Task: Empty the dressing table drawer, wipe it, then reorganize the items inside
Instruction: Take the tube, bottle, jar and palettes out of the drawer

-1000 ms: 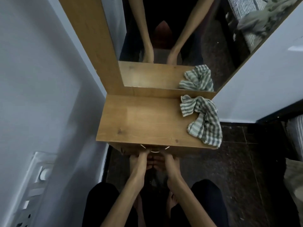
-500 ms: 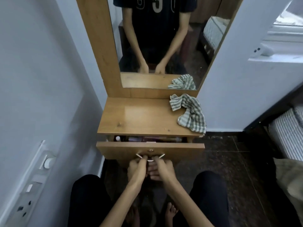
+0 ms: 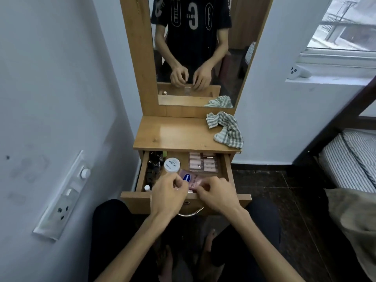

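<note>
The dressing table drawer (image 3: 228, 171) stands pulled out, its metal handle (image 3: 191, 213) hanging at the front. Inside lie a white round jar (image 3: 172, 164), a clear case of pink tubes (image 3: 204, 162), dark bottles (image 3: 153, 165) along the left wall, a small white-capped bottle (image 3: 147, 187) and a pink lotion tube (image 3: 192, 180) with a blue label. My left hand (image 3: 168, 192) and my right hand (image 3: 217, 193) hover over the drawer's front, fingers curled at the two ends of the pink tube. A green striped cloth (image 3: 226, 129) lies crumpled on the table top (image 3: 177, 135).
A tall mirror (image 3: 195, 47) in a wooden frame rises behind the table top. A white wall with a switch board (image 3: 65, 196) is close on the left. A striped mattress (image 3: 352, 159) on a dark frame is at the right, and my knees flank the drawer.
The drawer has slid fully out, showing its contents. Both hands left the handle and moved up into the drawer onto the pink lotion tube. The camera pulled back and up.
</note>
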The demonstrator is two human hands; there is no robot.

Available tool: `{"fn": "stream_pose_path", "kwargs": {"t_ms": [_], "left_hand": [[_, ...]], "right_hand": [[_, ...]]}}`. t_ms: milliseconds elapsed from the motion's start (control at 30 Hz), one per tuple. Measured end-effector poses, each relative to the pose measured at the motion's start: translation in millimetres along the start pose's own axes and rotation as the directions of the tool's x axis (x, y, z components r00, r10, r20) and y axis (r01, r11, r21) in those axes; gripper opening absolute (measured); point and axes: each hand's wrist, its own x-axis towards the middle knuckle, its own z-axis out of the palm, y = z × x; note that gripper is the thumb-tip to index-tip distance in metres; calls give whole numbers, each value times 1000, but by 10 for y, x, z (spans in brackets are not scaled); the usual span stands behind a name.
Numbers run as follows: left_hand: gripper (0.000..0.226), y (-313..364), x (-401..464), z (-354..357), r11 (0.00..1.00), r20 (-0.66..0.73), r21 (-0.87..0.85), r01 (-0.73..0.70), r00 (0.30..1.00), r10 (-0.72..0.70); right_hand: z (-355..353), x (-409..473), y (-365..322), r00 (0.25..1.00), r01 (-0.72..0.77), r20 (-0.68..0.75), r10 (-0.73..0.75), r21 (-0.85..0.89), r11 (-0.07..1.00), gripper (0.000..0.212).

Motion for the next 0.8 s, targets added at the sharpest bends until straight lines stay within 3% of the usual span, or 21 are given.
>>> {"fn": "stream_pose_path", "kwargs": {"t_ms": [100, 167, 433, 800], "left_hand": [[21, -101, -81, 28, 987, 72, 157, 30, 997, -42], [21, -126, -160, 23, 983, 63, 178, 36, 997, -48], [14, -148, -364, -40, 961, 176, 275, 22, 982, -73], [16, -158, -413, -49, 954, 189, 300, 10, 979, -70]], "right_hand": [[166, -105, 90, 1000, -10, 30, 11, -11, 1000, 36], [192, -160, 125, 1000, -11, 0, 11, -23, 1000, 32], [175, -282, 212, 992, -11, 124, 16, -43, 999, 19], [153, -159, 384, 985, -74, 156, 76, -22, 997, 12]]}}
